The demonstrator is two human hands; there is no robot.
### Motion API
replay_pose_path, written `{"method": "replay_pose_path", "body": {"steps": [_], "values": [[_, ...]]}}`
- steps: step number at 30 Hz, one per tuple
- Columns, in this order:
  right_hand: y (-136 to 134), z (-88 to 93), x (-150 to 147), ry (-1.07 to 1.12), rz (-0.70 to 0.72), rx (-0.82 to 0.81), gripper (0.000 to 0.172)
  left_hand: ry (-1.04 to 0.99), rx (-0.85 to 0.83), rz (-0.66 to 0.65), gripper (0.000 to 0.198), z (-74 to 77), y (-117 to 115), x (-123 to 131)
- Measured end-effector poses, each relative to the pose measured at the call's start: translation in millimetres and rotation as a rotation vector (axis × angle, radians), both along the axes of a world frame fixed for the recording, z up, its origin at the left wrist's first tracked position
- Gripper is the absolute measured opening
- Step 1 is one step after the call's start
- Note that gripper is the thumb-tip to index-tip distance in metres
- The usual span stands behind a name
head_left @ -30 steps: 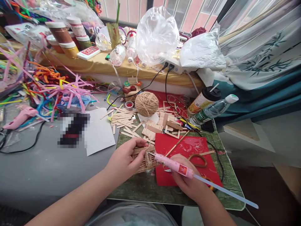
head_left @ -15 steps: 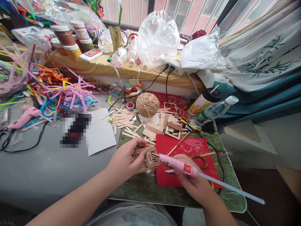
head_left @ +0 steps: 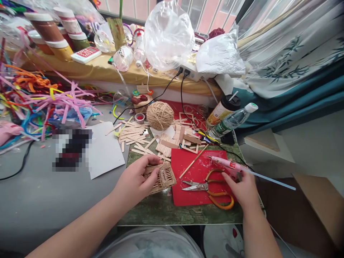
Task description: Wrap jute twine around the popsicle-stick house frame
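My left hand [head_left: 135, 181] is wrapped round a small twine-wound stick frame [head_left: 161, 176] that rests on the green mat [head_left: 172, 213]. My right hand [head_left: 243, 188] is at the right edge of the red sheet [head_left: 196, 170], its fingers curled round the grip of the pink glue gun [head_left: 227, 165], whose nozzle points left and whose clear glue stick juts out to the right. Orange-handled scissors [head_left: 212, 188] lie on the red sheet just left of my right hand. A strand runs from the frame up to a ball of twine [head_left: 160, 115].
Loose craft sticks [head_left: 134, 134] and small stick frames [head_left: 188, 141] lie behind the red sheet. A water bottle [head_left: 232, 122] and a lidded cup [head_left: 221, 111] stand at the right. Pipe cleaners [head_left: 53, 100], white card [head_left: 103, 150], black cables and jars [head_left: 59, 39] fill the left and back.
My right hand carried the glue gun away from the frame to the right and lowered it at the red sheet's edge, uncovering the scissors. My left hand kept hold of the frame.
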State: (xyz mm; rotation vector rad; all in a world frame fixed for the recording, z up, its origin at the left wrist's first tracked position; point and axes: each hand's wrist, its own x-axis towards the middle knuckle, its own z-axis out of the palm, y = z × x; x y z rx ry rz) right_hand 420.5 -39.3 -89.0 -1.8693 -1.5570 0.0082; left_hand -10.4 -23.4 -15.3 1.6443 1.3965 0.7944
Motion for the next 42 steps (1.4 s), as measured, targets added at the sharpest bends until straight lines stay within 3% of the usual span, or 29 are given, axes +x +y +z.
{"method": "replay_pose_path", "body": {"steps": [2,3,5,6,8,10,14,17,21,30,42], "values": [[-26,-3.0,-8,-0.041,-0.061,0.193,0.023,0.008,0.000,0.001,0.022,0.6,-1,0],[-37,-1.7,-15,-0.060,-0.012,0.266,0.016,0.007,0.000,-0.002,0.022,1.2,-1,0],[-49,8.0,-39,-0.083,0.253,0.223,0.007,0.001,0.002,-0.006,0.022,2.3,-1,1],[-48,16.4,-56,-0.078,0.392,0.173,0.014,-0.005,0.001,-0.005,0.022,2.7,-1,1],[-31,37.9,-96,-0.066,0.651,0.104,0.043,-0.019,-0.002,0.005,0.022,3.4,-1,2],[0,60.6,-137,-0.055,0.871,0.070,0.059,-0.035,-0.005,0.011,0.022,4.3,0,3],[57,87.5,-188,-0.160,1.174,0.007,0.055,-0.061,0.032,-0.023,0.023,6.4,1,5],[70,88.0,-195,-0.209,1.177,0.064,0.039,-0.049,0.045,-0.026,0.022,6.7,0,5],[62,82.2,-188,-0.175,1.158,0.135,0.022,-0.023,0.050,-0.018,0.021,5.9,0,4],[49,69.6,-182,-0.247,1.038,0.251,0.023,0.032,0.052,-0.032,0.023,3.7,-3,3],[57,54.2,-162,-0.216,1.079,0.084,0.015,-0.027,-0.047,-0.066,0.052,1.7,0,-2]]}}
